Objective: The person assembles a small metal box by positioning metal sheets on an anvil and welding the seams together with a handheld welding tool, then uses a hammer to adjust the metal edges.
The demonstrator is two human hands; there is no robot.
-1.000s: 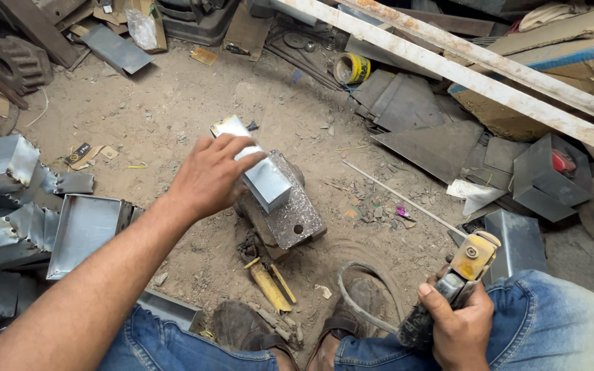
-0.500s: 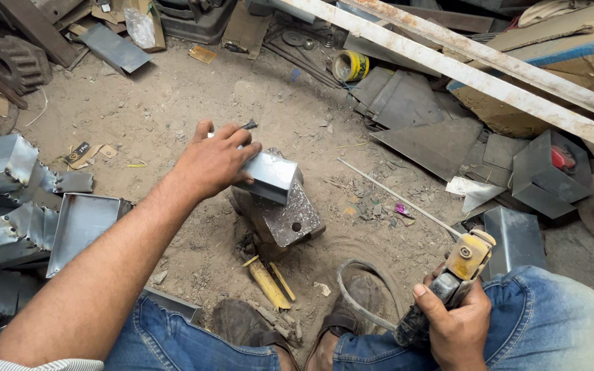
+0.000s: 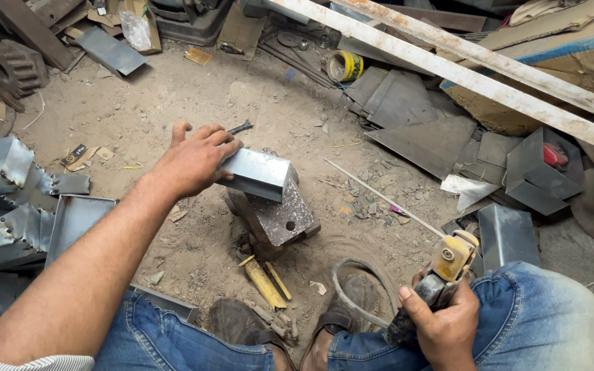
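Note:
My left hand (image 3: pixel 195 159) rests on a folded sheet-metal piece (image 3: pixel 259 173), which lies across a dark steel block (image 3: pixel 280 214) set in the dirt in the middle of the view. My right hand (image 3: pixel 441 323) is closed around the handle of a welding electrode holder (image 3: pixel 448 264) above my right knee. A thin welding rod (image 3: pixel 379 196) runs from the holder's yellow head up and left toward the block. A thick cable (image 3: pixel 352 292) loops from the holder over my feet.
Folded sheet-metal trays (image 3: pixel 70 220) pile up at the left. Cut dark plates (image 3: pixel 421 137) and metal boxes (image 3: pixel 534 168) lie at the right under long white angle bars (image 3: pixel 462 69). A yellow tape roll (image 3: pixel 344 66) sits near the top, yellow scraps (image 3: pixel 266 282) by my feet.
My left hand has turned the folded metal piece on the block, so it now lies crosswise with its end pointing right. My right hand with the holder has barely moved.

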